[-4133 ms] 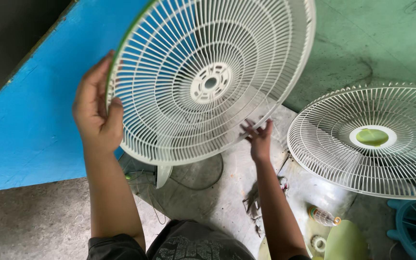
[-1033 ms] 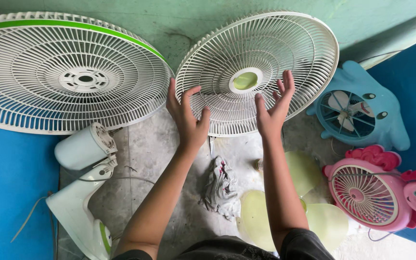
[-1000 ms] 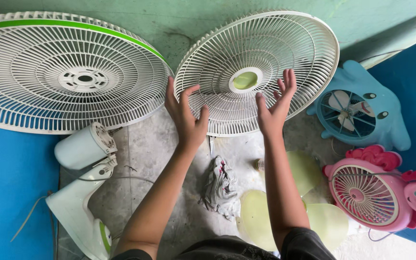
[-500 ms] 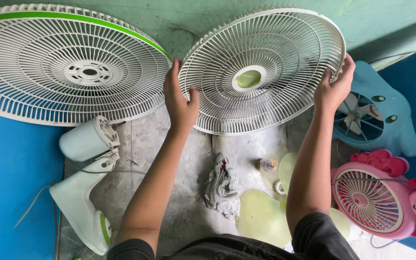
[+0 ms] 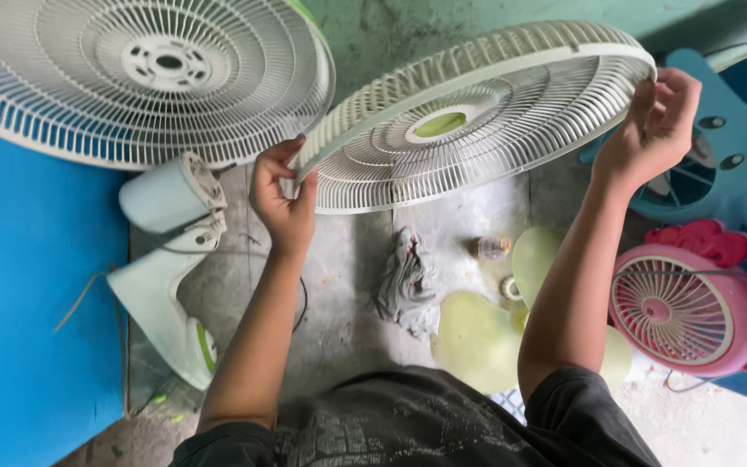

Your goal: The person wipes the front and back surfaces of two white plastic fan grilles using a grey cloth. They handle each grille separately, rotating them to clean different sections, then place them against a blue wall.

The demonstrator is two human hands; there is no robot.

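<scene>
I see no labels, signs or screens anywhere in my view. The one thing close to a package is a small clear bottle [image 5: 492, 248] lying on its side on the grey floor [image 5: 347, 294], just right of the crumpled rag [image 5: 408, 281] and beside the pale green blade [image 5: 486, 337]. It looks to have a band around its middle, but that is too small for me to make out.

Stained grey concrete floor [image 5: 347, 285], blue wall [image 5: 28, 285], daylight.
</scene>
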